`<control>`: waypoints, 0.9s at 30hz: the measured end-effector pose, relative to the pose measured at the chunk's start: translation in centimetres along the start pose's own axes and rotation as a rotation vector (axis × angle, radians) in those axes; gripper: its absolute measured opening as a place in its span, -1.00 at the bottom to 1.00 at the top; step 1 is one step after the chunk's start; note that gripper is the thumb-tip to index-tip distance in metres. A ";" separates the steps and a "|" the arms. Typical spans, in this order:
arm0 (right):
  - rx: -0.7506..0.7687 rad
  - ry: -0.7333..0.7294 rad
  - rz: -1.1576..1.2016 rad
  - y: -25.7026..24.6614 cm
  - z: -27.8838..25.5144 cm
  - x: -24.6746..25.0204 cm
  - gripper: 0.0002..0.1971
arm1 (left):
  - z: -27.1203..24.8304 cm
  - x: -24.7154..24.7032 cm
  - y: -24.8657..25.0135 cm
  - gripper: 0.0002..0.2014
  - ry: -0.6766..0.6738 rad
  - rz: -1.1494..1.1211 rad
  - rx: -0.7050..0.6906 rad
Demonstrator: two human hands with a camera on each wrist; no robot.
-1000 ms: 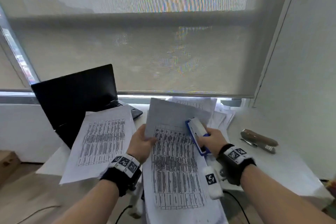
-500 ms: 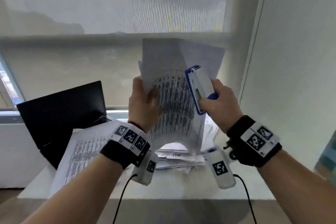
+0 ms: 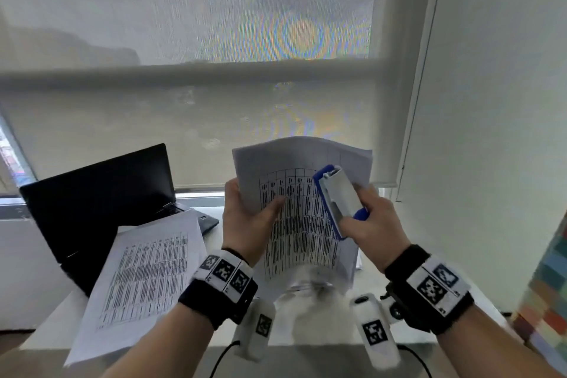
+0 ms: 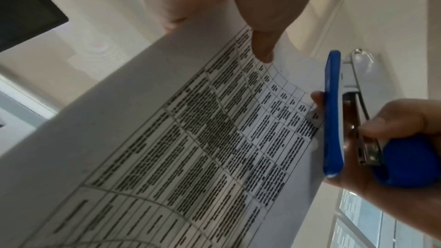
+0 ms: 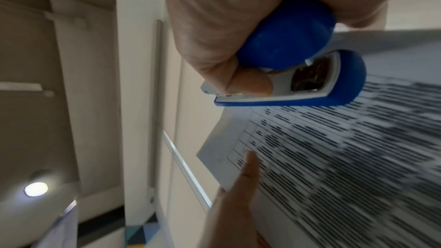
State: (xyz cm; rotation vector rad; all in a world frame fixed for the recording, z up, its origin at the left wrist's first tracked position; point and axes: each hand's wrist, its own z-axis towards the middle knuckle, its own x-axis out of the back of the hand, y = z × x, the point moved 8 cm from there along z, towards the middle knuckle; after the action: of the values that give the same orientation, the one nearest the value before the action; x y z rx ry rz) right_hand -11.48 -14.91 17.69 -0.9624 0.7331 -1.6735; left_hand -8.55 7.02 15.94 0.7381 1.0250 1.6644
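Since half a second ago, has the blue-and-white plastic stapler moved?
Yes: the stapler sits lower against the top edge of the open black laptop.

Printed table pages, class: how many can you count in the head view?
2. The raised page is held by the left hand; the flat page lies partly on the laptop, at the left. More may be hidden behind the raised one.

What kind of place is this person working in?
Probably an office desk by a blinded window: an open laptop, printed sheets of tables, and a blue stapler in the right hand.
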 end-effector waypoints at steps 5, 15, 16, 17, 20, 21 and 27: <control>-0.064 -0.018 0.071 0.9 0.1 -0.2 -0.45 | -0.1 -0.2 -0.1 -0.48 -0.029 -0.006 0.018; -0.031 0.016 0.019 0.2 -0.5 0.9 -0.61 | 0.0 0.0 -0.4 -0.70 0.024 -0.063 0.006; -0.029 0.015 0.017 0.2 -0.7 0.9 -0.65 | -0.2 -0.2 -0.6 -0.70 0.013 -0.065 0.012; -0.041 0.007 0.019 0.3 -0.9 0.8 -0.66 | -0.5 -0.5 -0.8 -0.70 -0.003 -0.065 0.024; -0.091 -0.017 -0.011 1.4 -1.8 0.4 -0.54 | -1.1 -1.0 -2.1 -0.68 -0.050 -0.031 0.073; -0.098 -0.015 -0.026 1.7 -2.0 0.5 -0.52 | -1.2 -1.0 -2.5 -0.68 -0.054 -0.020 0.085; -0.086 -0.011 -0.032 2.4 -2.2 0.9 -0.51 | -1.2 -1.5 -2.6 -0.71 -0.101 0.002 0.091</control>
State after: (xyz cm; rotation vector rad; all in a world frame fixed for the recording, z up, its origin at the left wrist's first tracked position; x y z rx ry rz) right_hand -12.42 -16.42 14.83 -1.0476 0.7914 -1.6741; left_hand -7.99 5.60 13.04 0.8743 1.0345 1.5741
